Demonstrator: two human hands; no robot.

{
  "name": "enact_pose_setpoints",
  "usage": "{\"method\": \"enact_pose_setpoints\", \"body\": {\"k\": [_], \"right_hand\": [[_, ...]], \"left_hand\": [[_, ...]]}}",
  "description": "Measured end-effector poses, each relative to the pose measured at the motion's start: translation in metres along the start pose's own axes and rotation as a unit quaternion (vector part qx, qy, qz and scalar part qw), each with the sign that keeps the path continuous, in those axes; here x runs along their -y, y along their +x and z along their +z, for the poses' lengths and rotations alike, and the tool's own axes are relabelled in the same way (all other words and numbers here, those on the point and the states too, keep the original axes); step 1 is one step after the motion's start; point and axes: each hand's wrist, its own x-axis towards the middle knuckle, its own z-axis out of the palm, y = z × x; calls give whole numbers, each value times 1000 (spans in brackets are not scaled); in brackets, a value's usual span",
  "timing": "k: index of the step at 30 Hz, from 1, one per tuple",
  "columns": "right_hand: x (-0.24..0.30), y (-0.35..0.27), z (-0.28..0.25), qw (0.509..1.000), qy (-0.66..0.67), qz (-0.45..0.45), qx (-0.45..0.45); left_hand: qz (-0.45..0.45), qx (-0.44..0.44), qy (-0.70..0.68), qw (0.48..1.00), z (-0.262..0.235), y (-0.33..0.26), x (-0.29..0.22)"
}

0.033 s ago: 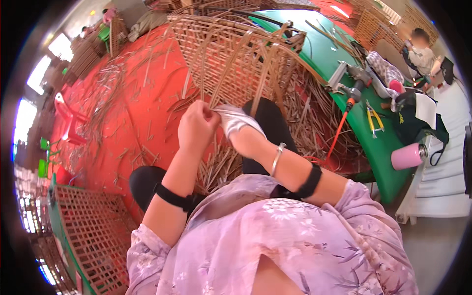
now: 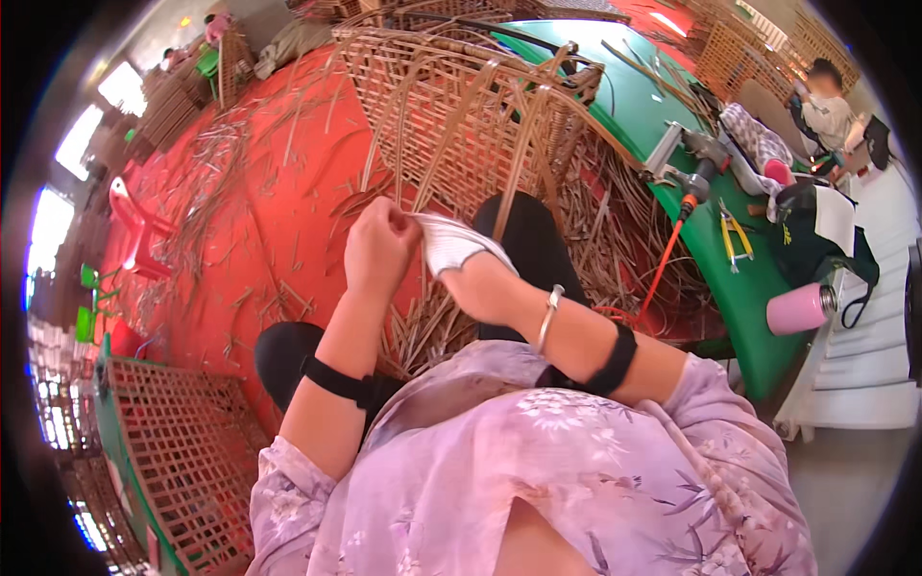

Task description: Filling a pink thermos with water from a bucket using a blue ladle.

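Woven basket: An open-slatted brown container stands at the far side, beyond the hands, pale strips hanging over its front; what it holds is hard to make out through the weave.
Pink bottle: Metallic-topped, it sits at the right edge of a green table.
Black bag: A white sheet lies across it, just beyond the bottle.
White glove: Finely ridged and pale, it covers the front of the right hand and is drawn to a narrow point at left.
Left hand: The grip is pinched together, clamped on the glove's stretched tip.
Right hand's fingers: Hidden inside the fabric; whether they are apart or together cannot be told.
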Motion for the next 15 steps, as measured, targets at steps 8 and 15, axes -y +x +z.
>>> {"method": "enact_pose_setpoints", "body": {"k": [8, 15], "right_hand": [[57, -47, -76, 993, -54, -61, 90], [50, -48, -131, 991, -97, -37, -81]], "left_hand": [[-82, -70, -8, 994, -15, 14, 79], [3, 11, -134, 991, -27, 8, 11]]}}
